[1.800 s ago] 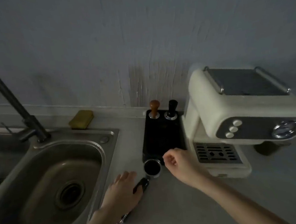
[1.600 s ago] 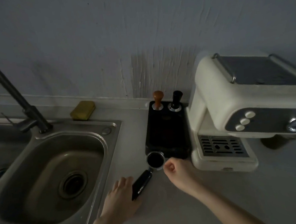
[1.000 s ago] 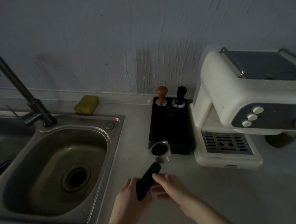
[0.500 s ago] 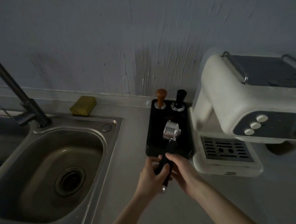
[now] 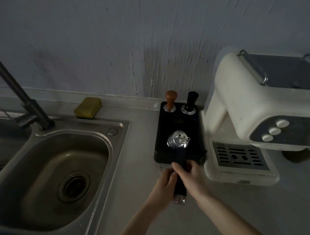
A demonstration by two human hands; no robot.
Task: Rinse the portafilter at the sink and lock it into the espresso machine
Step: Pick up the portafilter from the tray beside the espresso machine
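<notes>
The portafilter [image 5: 177, 140] has a shiny metal head and a black handle. It is held off the counter above the black tamping mat [image 5: 178, 123], its head turned so the underside with the spouts faces me. My left hand [image 5: 163, 186] and my right hand [image 5: 191, 177] both grip the handle, left on the near side, right on the far side. The steel sink [image 5: 49, 172] lies to the left with its tap [image 5: 20, 90] behind it. The cream espresso machine [image 5: 256, 114] stands at the right.
A wooden-knobbed tamper [image 5: 170, 100] and a black-knobbed tool [image 5: 190, 102] stand at the back of the mat. A yellow sponge [image 5: 87, 107] lies behind the sink by the wall. The machine's drip tray grille [image 5: 239, 155] is just right of my hands.
The portafilter lay on the counter by the mat. My left hand took its handle, my right hand joined, and it was lifted over the mat and turned head-down.
</notes>
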